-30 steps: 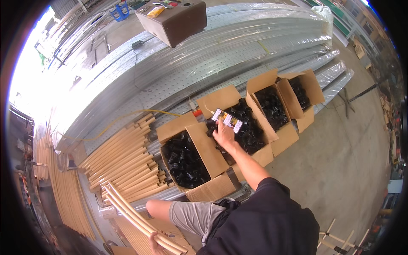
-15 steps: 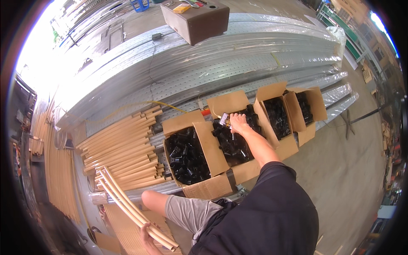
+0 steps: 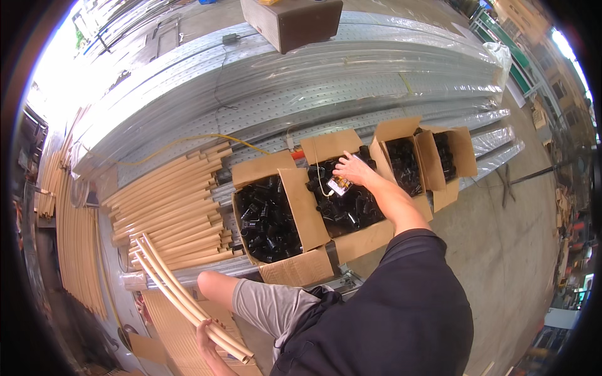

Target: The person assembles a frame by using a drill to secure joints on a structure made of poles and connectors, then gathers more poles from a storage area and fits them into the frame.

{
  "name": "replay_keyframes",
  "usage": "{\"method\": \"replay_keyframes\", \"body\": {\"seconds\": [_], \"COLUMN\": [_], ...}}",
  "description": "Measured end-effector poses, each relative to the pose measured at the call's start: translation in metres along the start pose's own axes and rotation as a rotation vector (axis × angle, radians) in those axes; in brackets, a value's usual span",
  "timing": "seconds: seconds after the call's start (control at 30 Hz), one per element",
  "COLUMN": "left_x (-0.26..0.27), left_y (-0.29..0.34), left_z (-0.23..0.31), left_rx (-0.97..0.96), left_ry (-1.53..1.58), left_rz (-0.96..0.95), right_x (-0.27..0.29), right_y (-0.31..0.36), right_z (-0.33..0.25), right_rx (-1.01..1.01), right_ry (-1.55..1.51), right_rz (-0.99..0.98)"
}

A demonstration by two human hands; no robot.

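Observation:
Low at the left, my left hand [image 3: 204, 336] is closed around a few long tan tubes [image 3: 179, 289] near their close end. The tubes slant away to the upper left. My right hand [image 3: 355, 169] is over the second open cardboard box from the left, its fingers spread. Beside its fingers, a phone [image 3: 339, 184] with a lit screen and a white cable [image 3: 322, 178] rests on black fittings [image 3: 352, 213] in that box. Whether the fingertips touch the phone's edge I cannot tell.
Another box of black fittings [image 3: 266, 216] stands to the left, and two more boxes [image 3: 446, 153] to the right. Many tan tubes [image 3: 169, 203] lie stacked at left. Behind are plastic-wrapped perforated metal planks [image 3: 301, 88] with a brown box [image 3: 291, 28] on top.
The phone has turned and sits slightly nearer and to the right in the box. My right hand's fingers have spread away from it. My left hand keeps holding the tubes; the view has shifted slightly.

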State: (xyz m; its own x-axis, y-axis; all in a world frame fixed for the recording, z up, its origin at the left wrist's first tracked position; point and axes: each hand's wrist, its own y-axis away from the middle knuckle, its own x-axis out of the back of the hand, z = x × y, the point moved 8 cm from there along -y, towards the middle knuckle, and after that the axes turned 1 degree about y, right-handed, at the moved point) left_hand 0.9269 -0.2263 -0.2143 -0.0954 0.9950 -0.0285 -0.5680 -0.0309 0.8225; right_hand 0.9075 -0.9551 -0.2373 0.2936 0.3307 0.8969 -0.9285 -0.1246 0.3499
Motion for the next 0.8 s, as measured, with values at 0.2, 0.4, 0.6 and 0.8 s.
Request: {"method": "replay_keyframes", "body": {"seconds": [0.2, 0.4, 0.6, 0.8], "left_x": [0.011, -0.011, 0.012, 0.01], "left_y": [-0.019, 0.005, -0.016, -0.02], "left_z": [-0.014, -0.003, -0.015, -0.015], "left_rx": [0.064, 0.068, 0.115, 0.054], "left_ry": [0.077, -0.005, -0.026, 0.023], "left_rz": [-0.076, -0.042, -0.061, -0.025], "right_x": [0.001, 0.002, -0.021, -0.045], "right_y": [0.01, 0.07, 0.061, 0.029], "right_z": [0.005, 0.012, 0.059, 0.061], "right_rx": [-0.285, -0.876, -1.046, -1.011], "right_ry": [-0.097, -0.641, -0.893, -0.704], "right_rz": [0.229, 0.495, 0.613, 0.356]}}
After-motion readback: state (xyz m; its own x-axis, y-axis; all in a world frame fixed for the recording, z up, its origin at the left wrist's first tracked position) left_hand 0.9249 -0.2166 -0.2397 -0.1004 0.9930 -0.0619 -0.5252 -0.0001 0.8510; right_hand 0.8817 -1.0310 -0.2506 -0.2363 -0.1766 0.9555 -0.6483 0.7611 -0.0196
